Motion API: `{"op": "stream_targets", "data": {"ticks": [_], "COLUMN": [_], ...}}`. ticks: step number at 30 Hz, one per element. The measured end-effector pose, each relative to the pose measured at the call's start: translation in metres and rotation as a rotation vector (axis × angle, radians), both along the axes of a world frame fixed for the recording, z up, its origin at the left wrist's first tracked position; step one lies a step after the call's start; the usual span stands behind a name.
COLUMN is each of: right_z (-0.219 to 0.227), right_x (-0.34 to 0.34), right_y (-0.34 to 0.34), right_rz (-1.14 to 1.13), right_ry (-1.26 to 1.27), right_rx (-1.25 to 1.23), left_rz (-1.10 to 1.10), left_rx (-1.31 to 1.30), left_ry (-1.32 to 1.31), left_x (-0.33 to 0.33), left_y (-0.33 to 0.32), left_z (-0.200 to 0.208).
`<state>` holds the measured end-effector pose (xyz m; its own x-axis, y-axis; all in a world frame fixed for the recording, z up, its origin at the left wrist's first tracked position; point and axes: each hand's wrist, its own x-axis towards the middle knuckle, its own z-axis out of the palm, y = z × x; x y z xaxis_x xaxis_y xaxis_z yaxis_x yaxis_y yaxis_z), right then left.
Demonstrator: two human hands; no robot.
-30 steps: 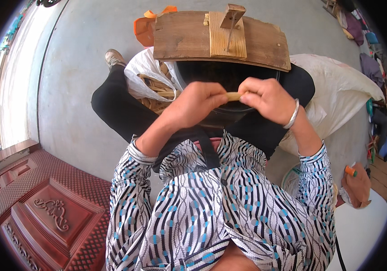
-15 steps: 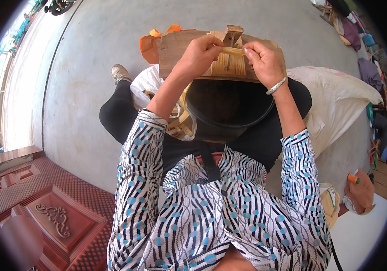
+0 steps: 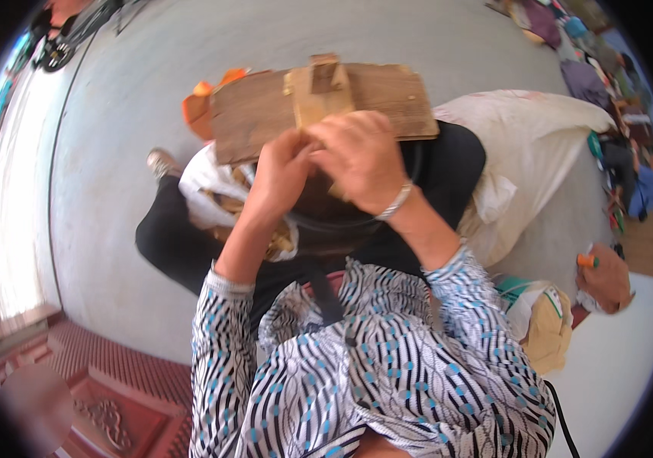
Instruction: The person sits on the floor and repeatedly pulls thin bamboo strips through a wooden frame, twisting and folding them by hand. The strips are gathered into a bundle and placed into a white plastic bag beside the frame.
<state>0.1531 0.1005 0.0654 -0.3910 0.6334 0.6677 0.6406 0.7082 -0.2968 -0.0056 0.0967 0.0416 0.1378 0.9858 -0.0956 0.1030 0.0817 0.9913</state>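
Note:
My left hand (image 3: 282, 172) and my right hand (image 3: 365, 156) meet over the dark bucket (image 3: 334, 224) between my knees, at the near edge of a wooden board. Both are closed, with the fingers pinched together and partly blurred. A yellowish strip (image 3: 337, 191) shows in part below my right hand; the rest is hidden by the fingers. Behind them, the brown board (image 3: 387, 99) lies across the bucket's far side, with a paler wooden piece and a small block (image 3: 326, 72) fixed on its middle.
Left of the bucket, a white plastic bag (image 3: 208, 179) holds several yellowish strips. An orange container (image 3: 197, 114) sits behind the board's left end. A large whitish sack (image 3: 529, 130) lies right of my knee. Cloths and bags line the far right, and a carved red panel (image 3: 113, 404) is at lower left.
Both hands have come back from above the board toward me and closed together. The yellowish strip, stretched between them before, is now mostly hidden. The whole view has shifted.

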Motion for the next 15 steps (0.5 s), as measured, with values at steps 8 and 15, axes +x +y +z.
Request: {"op": "stream_targets", "data": {"ticks": [8,15], "right_z": [-0.001,0.004], "right_x": [0.003,-0.010], "right_y": [0.007,-0.078], "right_rz": [0.043,0.854], "right_ry": [0.054,0.593], "right_rx": [-0.258,-1.345], "left_rz": [-0.102,-0.168], "left_rx": [0.092,0.334], "left_ry": [0.292,0.261], "left_x": [-0.017,-0.021], "left_y": [-0.044,-0.059], "left_z": [0.027,0.029]}}
